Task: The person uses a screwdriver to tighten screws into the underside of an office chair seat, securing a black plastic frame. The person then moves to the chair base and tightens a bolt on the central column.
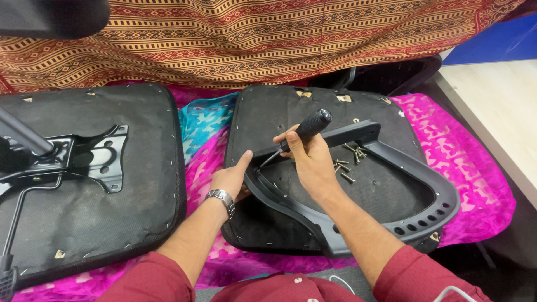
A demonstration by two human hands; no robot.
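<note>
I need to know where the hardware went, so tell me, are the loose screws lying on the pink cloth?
No, the loose screws lie on the black underside of the seat base, inside the curve of the chair armrest.

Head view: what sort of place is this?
Probably an informal floor workspace for chair assembly or repair: two upturned seat bases on spread cloths, loose screws, and a black armrest frame being worked with a screwdriver.

No packages, labels, signs or screens are anywhere in view here.
</note>
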